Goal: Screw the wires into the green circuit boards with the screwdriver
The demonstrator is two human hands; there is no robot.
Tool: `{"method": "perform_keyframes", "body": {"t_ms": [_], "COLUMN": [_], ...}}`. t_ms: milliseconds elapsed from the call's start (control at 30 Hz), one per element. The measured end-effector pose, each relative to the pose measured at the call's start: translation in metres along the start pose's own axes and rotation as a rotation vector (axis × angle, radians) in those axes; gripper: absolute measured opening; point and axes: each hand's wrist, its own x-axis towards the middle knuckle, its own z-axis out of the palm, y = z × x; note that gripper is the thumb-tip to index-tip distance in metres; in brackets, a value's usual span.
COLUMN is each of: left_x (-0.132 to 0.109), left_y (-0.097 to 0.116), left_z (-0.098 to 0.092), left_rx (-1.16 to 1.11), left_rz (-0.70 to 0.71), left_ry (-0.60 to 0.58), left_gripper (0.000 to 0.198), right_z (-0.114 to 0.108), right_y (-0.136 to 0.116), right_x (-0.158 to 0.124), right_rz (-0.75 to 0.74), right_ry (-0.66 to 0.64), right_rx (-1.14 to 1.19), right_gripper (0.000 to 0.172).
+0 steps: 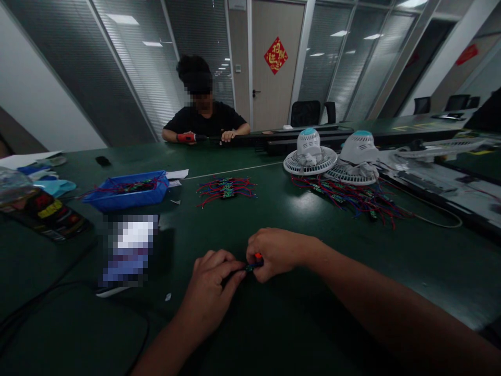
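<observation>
Near the front middle of the green table, my left hand (213,282) pinches one end of a small green circuit board (249,268) between thumb and fingertips. My right hand (276,253) is closed at the board's other end. From its curled fingers pokes a small orange piece (258,256); the rest of that item is hidden in the fist, so its kind is unclear. Further back lies a neat row of circuit boards with red and blue wires (226,188). A larger heap of such wired boards (348,196) is spread to the right.
At left stand a blue tray (129,196) of wired boards, a propped phone with a blurred screen (131,248) and a dark-labelled bottle (47,211). Two white fans (311,154) sit back right. Across the table, a person (205,117) holds a red tool (187,137).
</observation>
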Motion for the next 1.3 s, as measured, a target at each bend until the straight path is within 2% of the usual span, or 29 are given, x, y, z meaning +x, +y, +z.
{"method": "perform_keyframes", "body": {"t_ms": [500,900,1300], "left_x": [0.0008,-0.0009,-0.0012], "left_y": [0.0007,-0.0021,0.0], "left_z": [0.0003,0.002,0.0048], "left_rx": [-0.02,-0.095,0.009], "left_rz": [-0.019,-0.05,-0.034], "left_ry": [-0.043,0.013,0.005], "left_gripper": [0.017,0.018,0.017], "right_z": [-0.0033,-0.0029,-0.0012], "right_y": [-0.0069,0.001,-0.0021], "right_x": [-0.0031,-0.0067,-0.0073], "right_rz": [0.019,0.048,0.047], "right_ry": [0.028,0.018,0.029], "right_rx": [-0.064,-0.056,-0.057], "right_gripper": [0.023,0.025,0.023]}}
